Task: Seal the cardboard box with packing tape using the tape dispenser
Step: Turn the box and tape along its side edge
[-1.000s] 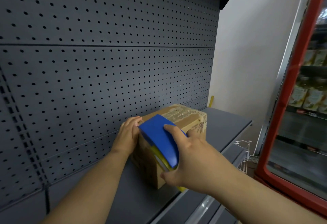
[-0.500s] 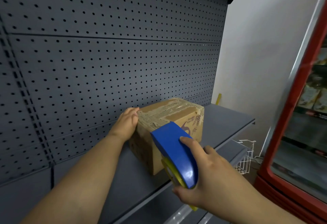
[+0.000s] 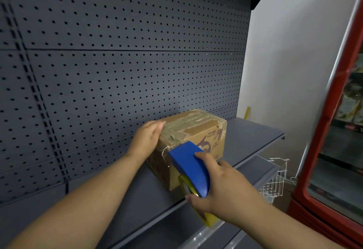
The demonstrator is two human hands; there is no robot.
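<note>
A brown cardboard box (image 3: 198, 130) with old tape marks on its top sits on a dark grey shelf (image 3: 251, 136). My left hand (image 3: 147, 137) presses flat against the box's near left top edge. My right hand (image 3: 220, 187) grips a blue tape dispenser (image 3: 189, 167) with a yellow roll holder, held against the box's near side face. A crinkled strip of clear tape (image 3: 167, 150) runs from the dispenser's nose up onto the box's near corner.
A dark perforated back panel (image 3: 117, 71) rises behind the shelf. To the right stand a white wall, a red-framed glass cooler (image 3: 334, 130) and a white wire basket (image 3: 275, 182). A lower shelf edge (image 3: 196, 237) lies below my right hand.
The dispenser has come off the box's top and moved down the near side face, drawing tape with it. My left hand stays on the box's edge.
</note>
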